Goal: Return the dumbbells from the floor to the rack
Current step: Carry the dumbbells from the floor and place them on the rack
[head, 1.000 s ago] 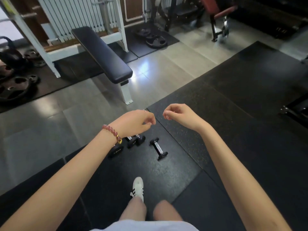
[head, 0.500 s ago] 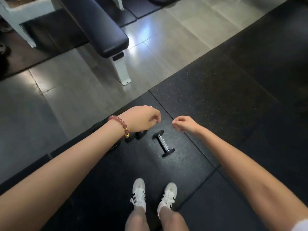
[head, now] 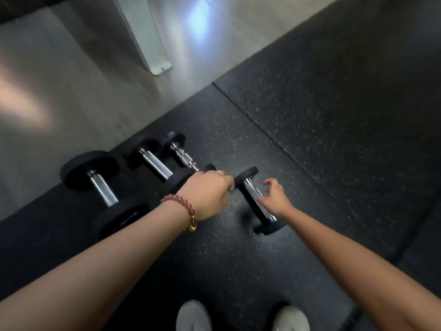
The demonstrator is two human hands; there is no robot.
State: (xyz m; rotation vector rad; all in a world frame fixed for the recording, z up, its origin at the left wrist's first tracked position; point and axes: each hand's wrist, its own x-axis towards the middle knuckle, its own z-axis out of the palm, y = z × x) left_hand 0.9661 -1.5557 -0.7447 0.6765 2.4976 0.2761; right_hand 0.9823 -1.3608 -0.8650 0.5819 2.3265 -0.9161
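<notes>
Several black dumbbells with chrome handles lie on the black rubber mat. At the left is a large dumbbell, then a medium dumbbell, then a thin dumbbell. A small dumbbell lies apart on the right. My right hand hovers at this small dumbbell's handle with fingers spread, gripping nothing. My left hand, with a red bead bracelet, is loosely curled over the near ends of the medium and thin dumbbells and holds nothing. No rack is in view.
Grey tiled floor borders the mat at the upper left. A white bench leg stands on it beyond the dumbbells. My two white shoes are at the bottom edge.
The view has dropped much closer to the floor. Both hands have come down to the dumbbells, and my right hand has spread open at the small dumbbell's handle.
</notes>
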